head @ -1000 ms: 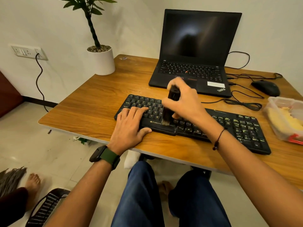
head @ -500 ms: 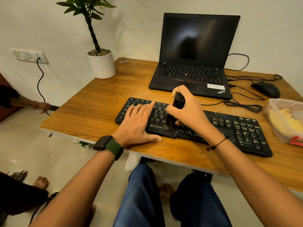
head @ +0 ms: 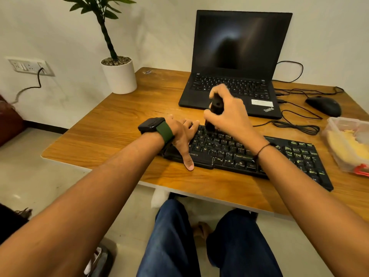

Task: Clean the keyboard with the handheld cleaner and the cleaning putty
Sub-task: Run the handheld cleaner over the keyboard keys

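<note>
Right hand (head: pixel 229 112) wrapped around the black handheld cleaner (head: pixel 215 108), fingers curled about its body, unit held near upright with its lower end down on the top key rows of the black keyboard (head: pixel 249 154). Compared with a second ago: cleaner moved from the front rows near the space bar to the far rows at the keyboard's back edge; brush tip, visible earlier, now hidden behind the hand and the body of the tool. Left hand (head: pixel 183 136) pressed flat on the left end of the keyboard, fingers straight, thumb extended over the front edge onto the wooden table (head: pixel 119 124), holding nothing; a little further up the keys than before. Keyboard lying near the front edge of the table, in front of the open laptop (head: pixel 235 62). Judged meaning: one front-to-back stroke across the left-centre key block complete, brushing stage in progress, right half and number pad apparently not yet covered. Yellow cleaning putty (head: pixel 347 144) in the clear plastic container (head: pixel 339 124) at the right edge of the table, well apart from both hands, untouched. Mouse (head: pixel 323 105) and cable lying behind the container.
</note>
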